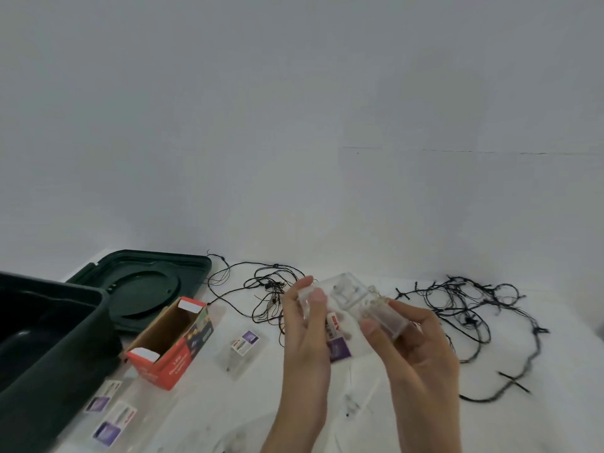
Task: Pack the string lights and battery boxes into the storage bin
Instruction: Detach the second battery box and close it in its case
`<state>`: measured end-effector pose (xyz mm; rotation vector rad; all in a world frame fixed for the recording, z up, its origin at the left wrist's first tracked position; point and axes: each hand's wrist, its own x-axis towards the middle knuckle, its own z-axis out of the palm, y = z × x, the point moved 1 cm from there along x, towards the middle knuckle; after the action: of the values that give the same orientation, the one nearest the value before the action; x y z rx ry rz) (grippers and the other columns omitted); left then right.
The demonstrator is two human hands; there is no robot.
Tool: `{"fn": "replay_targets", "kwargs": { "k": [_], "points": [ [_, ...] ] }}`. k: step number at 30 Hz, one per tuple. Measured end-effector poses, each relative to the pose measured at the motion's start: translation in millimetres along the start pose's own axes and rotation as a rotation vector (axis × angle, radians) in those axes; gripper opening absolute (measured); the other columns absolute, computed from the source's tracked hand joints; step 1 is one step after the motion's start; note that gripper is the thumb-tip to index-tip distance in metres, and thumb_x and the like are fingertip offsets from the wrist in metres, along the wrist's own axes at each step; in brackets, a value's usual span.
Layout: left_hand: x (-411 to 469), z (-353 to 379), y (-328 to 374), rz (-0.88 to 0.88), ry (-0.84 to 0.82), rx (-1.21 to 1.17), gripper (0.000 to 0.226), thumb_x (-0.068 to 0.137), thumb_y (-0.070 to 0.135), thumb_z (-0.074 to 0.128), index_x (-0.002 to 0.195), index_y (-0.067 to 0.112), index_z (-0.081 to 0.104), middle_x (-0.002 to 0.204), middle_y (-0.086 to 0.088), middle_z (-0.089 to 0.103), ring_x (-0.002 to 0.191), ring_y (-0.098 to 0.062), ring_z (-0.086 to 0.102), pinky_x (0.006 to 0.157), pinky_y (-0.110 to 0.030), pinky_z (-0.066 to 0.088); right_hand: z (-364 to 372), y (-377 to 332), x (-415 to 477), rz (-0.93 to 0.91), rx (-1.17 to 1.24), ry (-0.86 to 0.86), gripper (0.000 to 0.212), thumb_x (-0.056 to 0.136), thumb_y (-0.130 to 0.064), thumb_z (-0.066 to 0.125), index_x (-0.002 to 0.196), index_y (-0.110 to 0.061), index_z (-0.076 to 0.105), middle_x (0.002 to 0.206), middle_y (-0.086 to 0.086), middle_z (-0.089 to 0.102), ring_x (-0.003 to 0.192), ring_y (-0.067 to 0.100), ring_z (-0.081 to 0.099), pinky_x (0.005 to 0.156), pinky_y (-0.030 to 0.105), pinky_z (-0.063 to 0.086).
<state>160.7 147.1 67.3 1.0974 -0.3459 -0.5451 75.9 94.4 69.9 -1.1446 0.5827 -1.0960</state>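
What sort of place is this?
Probably a plain indoor room, perhaps at home: a white table against a bare wall, holding a dark green storage bin and tangled string lights.

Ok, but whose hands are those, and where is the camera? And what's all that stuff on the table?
Those are a person's two bare hands; there is no machine here. The one picture comes from a camera worn on the person's head. It looks forward and down, so you see roughly what they see.

The left hand and the right hand both hold a clear plastic box, probably a battery box.

On the white table dark string lights lie in a tangle, with a second tangle on the right. On the left stands the dark green storage bin, and its lid lies behind it. Beside the bin are an open red cardboard box and some small clear packets with purple labels.
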Motion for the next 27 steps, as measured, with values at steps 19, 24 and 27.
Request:
{"fn": "replay_targets", "kwargs": {
  "k": [19,24,27],
  "points": [
    [0.6,18.8,-9.2,0.055,0.040,0.133,0.019,0.091,0.045,0.039,0.107,0.040,0.048,0.102,0.001,0.066,0.090,-0.021,0.068,0.081,-0.037,0.055,-10.7,4.0,0.3,-0.470,-0.603,0.049,0.018,0.071,-0.019,0.075,0.087,-0.020,0.068,0.069,-0.009,0.069,0.062,0.006,0.063,0.060,0.003,0.043],
    [0.9,13.6,-10.7,0.081,0.037,0.137,0.022,0.092,0.044,0.039,0.109,0.035,0.048,0.098,0.002,0.066,0.086,-0.017,0.068,0.067,-0.024,0.054,-15.8,2.2,3.7,-0.307,-0.394,-0.006,0.023,0.070,-0.006,0.080,0.076,-0.023,0.066,0.076,-0.006,0.072,0.062,0.008,0.064,0.063,0.012,0.050],
    [-0.1,13.2,-9.0,0.127,-0.006,0.178,0.030,0.083,0.049,0.040,0.109,0.036,0.047,0.082,0.014,0.066,0.072,-0.007,0.065,0.062,-0.023,0.052,-24.3,-0.5,12.1,-0.035,-0.161,-0.125,0.020,0.068,0.010,0.074,0.072,-0.008,0.068,0.075,0.008,0.074,0.066,0.015,0.066,0.064,0.017,0.053]
  ]
}}
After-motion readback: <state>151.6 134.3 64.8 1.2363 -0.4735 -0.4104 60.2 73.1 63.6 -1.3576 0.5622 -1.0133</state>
